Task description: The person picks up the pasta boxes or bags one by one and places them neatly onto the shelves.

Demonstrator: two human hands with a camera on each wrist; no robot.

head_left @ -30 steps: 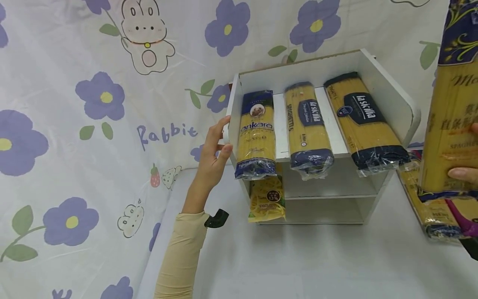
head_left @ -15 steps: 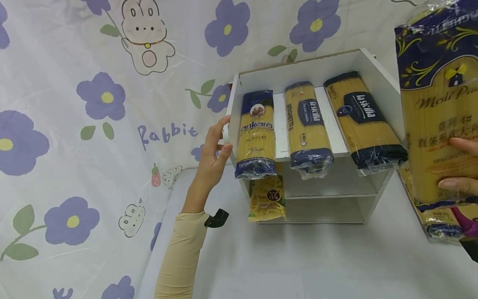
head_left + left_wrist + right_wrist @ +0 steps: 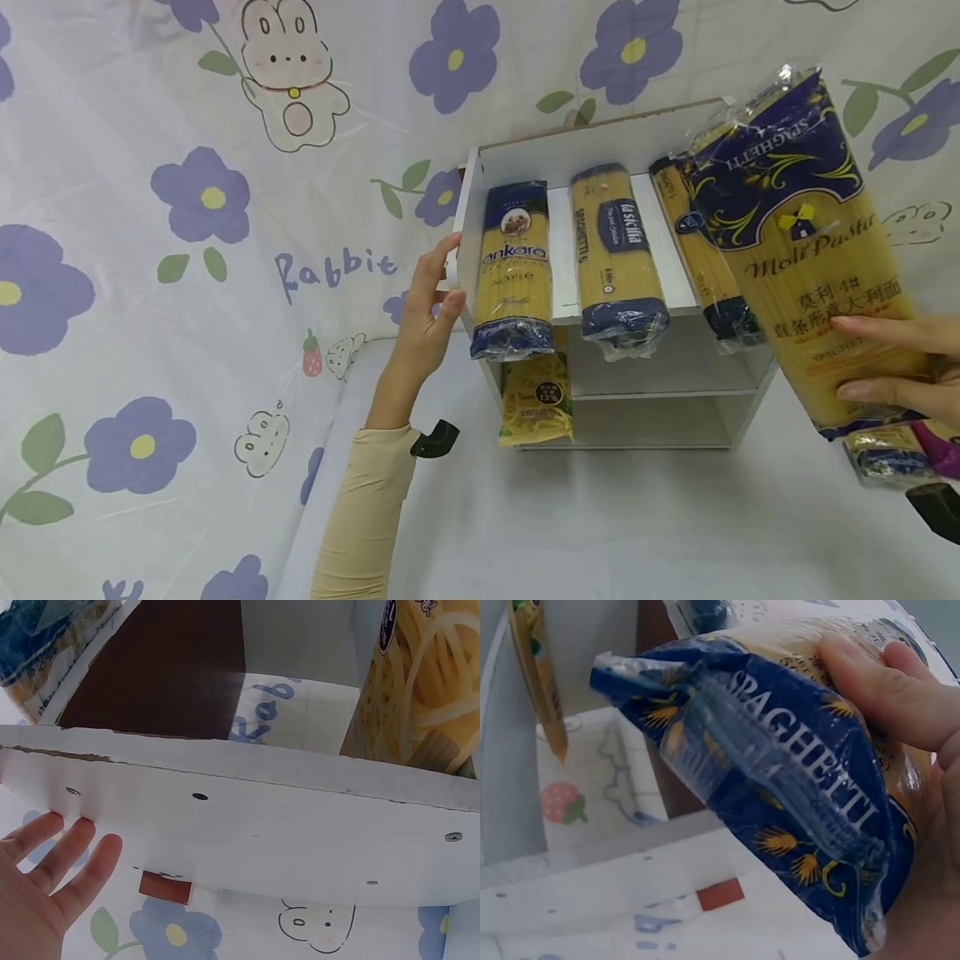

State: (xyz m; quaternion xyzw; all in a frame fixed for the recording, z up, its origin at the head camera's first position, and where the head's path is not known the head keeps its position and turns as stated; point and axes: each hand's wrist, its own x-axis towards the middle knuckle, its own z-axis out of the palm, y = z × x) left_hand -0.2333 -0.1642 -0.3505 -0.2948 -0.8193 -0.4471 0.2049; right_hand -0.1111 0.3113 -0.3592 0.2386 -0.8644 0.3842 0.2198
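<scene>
My right hand [image 3: 911, 362] grips a Moli Pasta spaghetti pack [image 3: 821, 258], tilted in front of the right part of a white shelf [image 3: 652, 382]. The right wrist view shows the pack's blue end [image 3: 780, 780], with the thumb laid over the wrapper. At the shelf's left side, my left hand [image 3: 423, 321] touches the panel; in the left wrist view its fingers [image 3: 86, 885] rest fairly straight on the outer side [image 3: 247, 825]. On the top level lie an Ankara pack [image 3: 516, 275], a La Sicilia pack [image 3: 618, 250] and another La Sicilia pack [image 3: 693, 229], partly hidden.
A yellow noodle bag [image 3: 536, 400] sticks out of the level below, on the left. More pasta packs [image 3: 888, 454] lie on the white table [image 3: 600, 525] at the right, beside something purple [image 3: 937, 446]. A flower-printed cloth [image 3: 225, 333] hangs behind.
The right hand has carried the Moli Pasta pack leftward from the right edge and tilted it, so it now covers part of the right La Sicilia pack. The left hand has stayed put.
</scene>
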